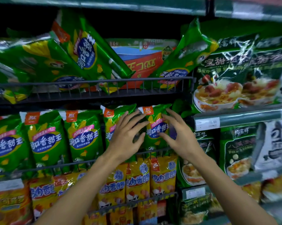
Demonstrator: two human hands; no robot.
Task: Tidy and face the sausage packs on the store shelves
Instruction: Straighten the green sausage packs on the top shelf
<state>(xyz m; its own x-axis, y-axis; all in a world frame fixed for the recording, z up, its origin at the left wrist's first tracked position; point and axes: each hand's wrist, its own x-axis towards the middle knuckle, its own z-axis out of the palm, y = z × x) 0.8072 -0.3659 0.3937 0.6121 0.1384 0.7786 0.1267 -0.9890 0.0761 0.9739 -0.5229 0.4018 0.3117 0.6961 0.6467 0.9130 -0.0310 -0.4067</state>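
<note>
- Store aisle, dim light, picture blurred toward the edges. Wire-fronted racks stacked in tiers, solid green shelves to the right.
- Middle rack (81,162): row of green packs (83,135) standing upright, faces out, behind a thin wire rail.
- Rightmost green pack in that row, the end pack (155,127), stands between the two hands; orange logo tab at its top.
- Left hand (126,140): fingers spread and nearly straight, laid over the gap between the end pack and its neighbour (112,122). Fingertips look to be touching film; not curled round anything.
- Right hand (177,135): fingers apart, lightly bent, at the end pack's right edge. Thumb reaches across the front near the label. No closed grip; contact uncertain.
- Both forearms rise from the bottom of the view, bare.
- Top rack (94,81): green packs in disorder. One tilted pack (88,49) leans right, another (184,62) leans left and is upside down. A red pack (142,62) sits between them, also inverted. Left end holds packs lying on their sides (28,62).
- Lower rack (133,201): yellow packs (163,176) upright, faces out, tight together.
- Right shelves: large dark green bags (237,73) showing a bowl of food; more below (237,151). Price tag (207,123) on the shelf edge, print unreadable.
- Shelf overhead (137,5) is green-edged, dark behind.
</note>
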